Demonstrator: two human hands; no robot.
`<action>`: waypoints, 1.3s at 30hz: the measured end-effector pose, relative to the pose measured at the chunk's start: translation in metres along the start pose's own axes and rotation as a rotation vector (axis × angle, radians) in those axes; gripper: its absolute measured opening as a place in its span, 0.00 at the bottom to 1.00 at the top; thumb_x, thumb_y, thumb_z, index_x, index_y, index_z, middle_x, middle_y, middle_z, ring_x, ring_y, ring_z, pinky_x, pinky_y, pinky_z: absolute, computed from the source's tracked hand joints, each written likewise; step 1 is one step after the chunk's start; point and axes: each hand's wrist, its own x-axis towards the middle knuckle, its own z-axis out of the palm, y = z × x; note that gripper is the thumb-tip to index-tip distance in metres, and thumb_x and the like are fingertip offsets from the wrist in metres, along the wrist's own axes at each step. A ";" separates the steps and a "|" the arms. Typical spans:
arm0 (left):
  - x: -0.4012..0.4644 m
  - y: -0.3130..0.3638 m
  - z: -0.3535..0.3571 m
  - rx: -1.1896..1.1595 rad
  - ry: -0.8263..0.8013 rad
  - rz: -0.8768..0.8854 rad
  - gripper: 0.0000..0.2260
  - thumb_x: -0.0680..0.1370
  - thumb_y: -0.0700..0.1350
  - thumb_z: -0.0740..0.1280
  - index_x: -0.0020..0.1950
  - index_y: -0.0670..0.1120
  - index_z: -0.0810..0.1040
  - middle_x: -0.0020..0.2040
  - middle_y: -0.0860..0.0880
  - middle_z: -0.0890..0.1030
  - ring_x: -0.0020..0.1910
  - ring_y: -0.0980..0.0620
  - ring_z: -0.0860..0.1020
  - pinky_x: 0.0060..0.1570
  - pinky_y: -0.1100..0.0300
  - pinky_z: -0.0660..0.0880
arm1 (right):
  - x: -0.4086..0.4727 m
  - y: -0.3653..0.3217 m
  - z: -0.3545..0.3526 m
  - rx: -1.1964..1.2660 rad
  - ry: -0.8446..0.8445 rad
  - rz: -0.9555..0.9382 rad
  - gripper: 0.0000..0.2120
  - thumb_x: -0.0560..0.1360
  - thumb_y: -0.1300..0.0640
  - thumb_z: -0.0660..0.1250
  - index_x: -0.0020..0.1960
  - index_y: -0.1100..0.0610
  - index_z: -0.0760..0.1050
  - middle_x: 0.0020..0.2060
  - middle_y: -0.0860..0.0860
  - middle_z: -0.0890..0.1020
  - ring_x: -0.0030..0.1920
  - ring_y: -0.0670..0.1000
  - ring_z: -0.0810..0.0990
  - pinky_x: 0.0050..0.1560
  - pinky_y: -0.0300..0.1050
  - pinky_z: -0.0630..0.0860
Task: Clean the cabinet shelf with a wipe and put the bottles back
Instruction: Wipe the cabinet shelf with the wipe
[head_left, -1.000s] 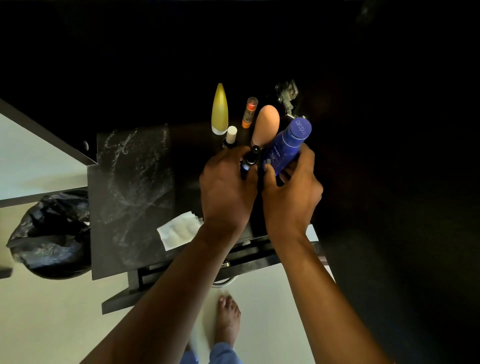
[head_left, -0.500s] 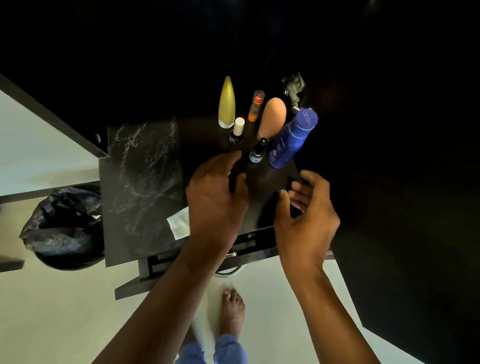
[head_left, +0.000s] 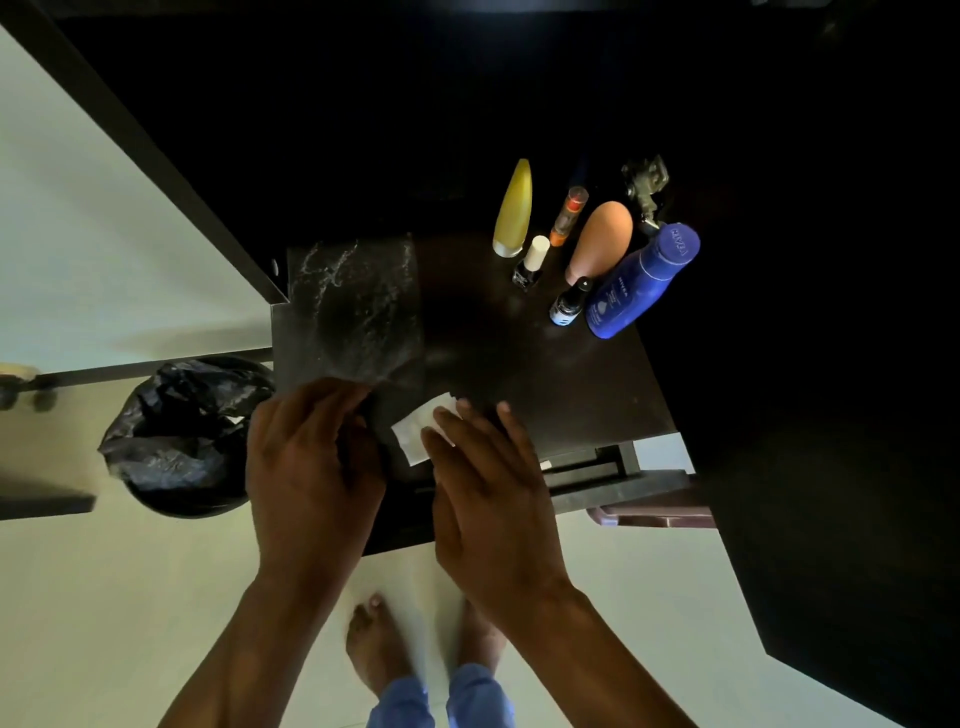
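A pale, smooth floor (head_left: 130, 597) is seen across the lower part of the view, lit more brightly than anything else. A dark piece of furniture (head_left: 582, 374) stands over it, its flat top dusty and streaked with whitish marks on the left. A bin lined with a crumpled black bag (head_left: 182, 441) is placed on the floor just beside the furniture's left edge. A dark diagonal panel (head_left: 156, 156) runs from the upper left. The upper and right areas are lost in deep shadow.

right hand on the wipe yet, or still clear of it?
Touching. The head view shows the right hand's straight fingers lying on the white wipe, covering its near edge on the dark shelf.
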 end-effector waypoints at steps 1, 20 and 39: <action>0.001 -0.003 0.000 0.011 -0.001 -0.007 0.16 0.77 0.38 0.63 0.60 0.43 0.86 0.59 0.44 0.85 0.59 0.40 0.78 0.61 0.52 0.71 | 0.001 -0.001 0.000 -0.028 -0.012 -0.015 0.20 0.80 0.57 0.60 0.67 0.58 0.81 0.72 0.54 0.78 0.78 0.53 0.69 0.78 0.60 0.65; 0.005 0.000 0.001 0.051 -0.123 0.025 0.14 0.78 0.44 0.66 0.60 0.46 0.85 0.60 0.47 0.83 0.58 0.42 0.77 0.62 0.47 0.72 | 0.060 0.043 -0.013 -0.238 -0.085 0.293 0.26 0.86 0.44 0.54 0.76 0.60 0.71 0.75 0.55 0.74 0.78 0.53 0.68 0.82 0.54 0.55; -0.001 -0.010 0.004 0.047 -0.133 0.082 0.19 0.77 0.45 0.63 0.65 0.44 0.83 0.63 0.45 0.82 0.60 0.40 0.78 0.64 0.47 0.69 | -0.030 0.054 -0.047 -0.260 -0.104 0.418 0.25 0.85 0.44 0.56 0.75 0.58 0.74 0.75 0.53 0.75 0.78 0.51 0.69 0.82 0.51 0.58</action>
